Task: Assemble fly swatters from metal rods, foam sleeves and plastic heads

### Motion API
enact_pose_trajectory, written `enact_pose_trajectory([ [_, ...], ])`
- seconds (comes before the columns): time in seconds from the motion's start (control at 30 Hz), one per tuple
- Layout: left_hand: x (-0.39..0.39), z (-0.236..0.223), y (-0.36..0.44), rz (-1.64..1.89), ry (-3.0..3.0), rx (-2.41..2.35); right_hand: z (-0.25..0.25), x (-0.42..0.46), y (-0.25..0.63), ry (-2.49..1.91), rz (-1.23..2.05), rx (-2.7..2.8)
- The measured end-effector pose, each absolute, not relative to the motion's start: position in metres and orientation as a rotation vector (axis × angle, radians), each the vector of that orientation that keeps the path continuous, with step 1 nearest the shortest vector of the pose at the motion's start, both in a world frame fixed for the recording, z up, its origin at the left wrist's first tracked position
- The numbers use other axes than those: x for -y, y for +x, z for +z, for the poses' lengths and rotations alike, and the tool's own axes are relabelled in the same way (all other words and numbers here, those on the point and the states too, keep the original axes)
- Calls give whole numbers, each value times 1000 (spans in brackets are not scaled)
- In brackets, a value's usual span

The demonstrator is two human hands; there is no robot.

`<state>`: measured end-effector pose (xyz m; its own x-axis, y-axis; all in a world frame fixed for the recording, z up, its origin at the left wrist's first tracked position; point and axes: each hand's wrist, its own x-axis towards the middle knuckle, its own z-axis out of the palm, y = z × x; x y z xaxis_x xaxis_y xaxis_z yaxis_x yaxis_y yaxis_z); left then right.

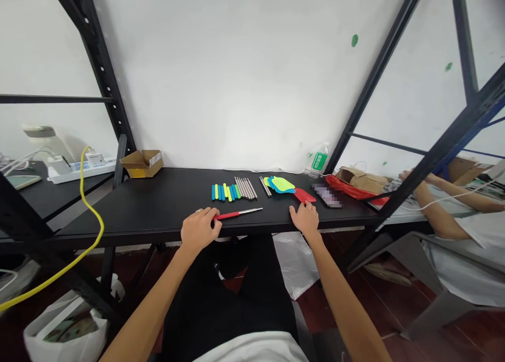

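Observation:
My left hand (199, 229) is closed round the end of a red handle (229, 215) with a thin metal telescopic rod extending to the right, just above the table's front edge. At the right, my right hand (305, 219) rests with its thumb apart from the fingers, its fingertips at the lower edge of a red fly swatter head (303, 195). Beside that lie yellow and blue swatter heads (283, 184), overlapping in a pile. Several blue, yellow and green handles (224, 192) form a row in the middle, followed by several metal rods (245, 188).
A small open cardboard box (142, 163) stands at the back left, and a bottle with a green label (319, 160) at the back right. A phone (326, 195) lies near a red bag (347, 188). Black rack posts frame the black table (158, 209). Another person's arms (434, 204) show at right.

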<state>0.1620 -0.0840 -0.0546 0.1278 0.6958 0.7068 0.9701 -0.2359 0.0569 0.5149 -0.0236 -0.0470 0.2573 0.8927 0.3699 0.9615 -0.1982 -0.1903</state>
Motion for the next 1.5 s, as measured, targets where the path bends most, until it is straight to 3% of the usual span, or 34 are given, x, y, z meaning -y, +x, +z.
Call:
enact_pose_trajectory([
  [0.27,85,-51,163,-840,-2001,1632,-33,32,538,-2044,-89,1816],
  [0.7,86,-49,164,-859,-2024,1627,2,40,578,-1754,-116,1588],
  [1.13,87,-48,165,-812,-2025,1631,-11,21,579,-1461,497,1469],
  [1.5,88,-45,166,-799,-2032,1632,-39,18,554,-1680,168,1761],
])
